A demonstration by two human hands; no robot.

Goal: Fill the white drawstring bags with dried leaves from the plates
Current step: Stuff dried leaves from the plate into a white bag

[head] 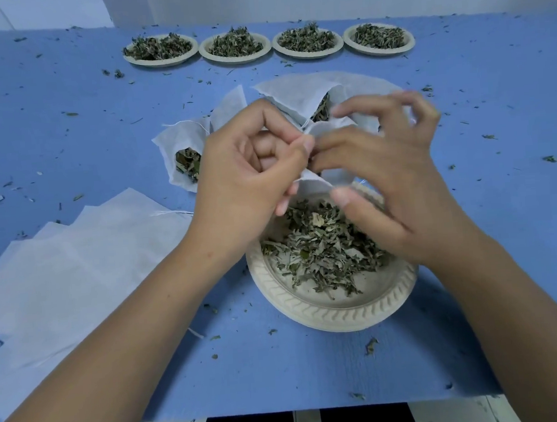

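Observation:
A white drawstring bag (329, 174) hangs above the near plate (330, 309), which holds a loose heap of dried leaves (322, 244). My left hand (251, 173) pinches the bag's left edge between thumb and fingers. My right hand (389, 170) pinches its right edge, the other fingers spread. Most of the bag is hidden between the hands. Behind them lie bags with leaves inside: one at the left (180, 151), one at the back (299, 100).
Several plates of dried leaves (160, 49) line the far edge of the blue table (65, 103). A stack of flat white bags (61, 275) lies at the near left. Leaf crumbs are scattered over the table. The table's front edge runs just below my forearms.

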